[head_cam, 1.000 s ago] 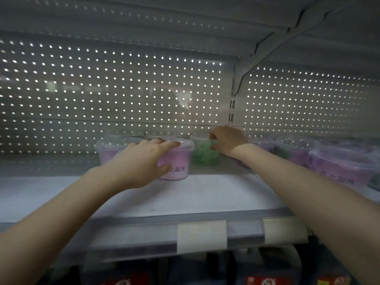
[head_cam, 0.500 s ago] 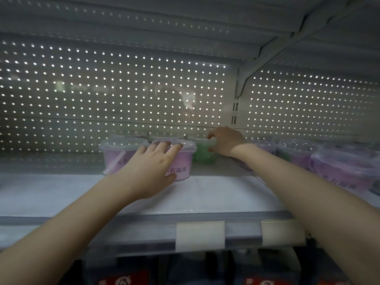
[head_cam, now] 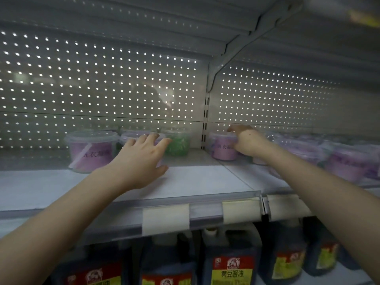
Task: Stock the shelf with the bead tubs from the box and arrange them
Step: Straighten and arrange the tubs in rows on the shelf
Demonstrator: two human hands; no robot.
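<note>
Left hand (head_cam: 141, 159): fingers spread wide, lying on the lid of a purple tub (head_cam: 131, 138), not gripping.
Right hand (head_cam: 247, 141): fingers curled round another purple tub (head_cam: 223, 147), holding it at the rim.
Shelf (head_cam: 195, 177): tubs stand at the back, by the perforated panel (head_cam: 102, 89).
Left tub (head_cam: 91, 150): purple, upright, beside the left hand.
Green tub (head_cam: 177, 142): between the hands.
Far right: more purple tubs (head_cam: 347, 161), blurred.
Below: dark bottles (head_cam: 232, 264).
</note>
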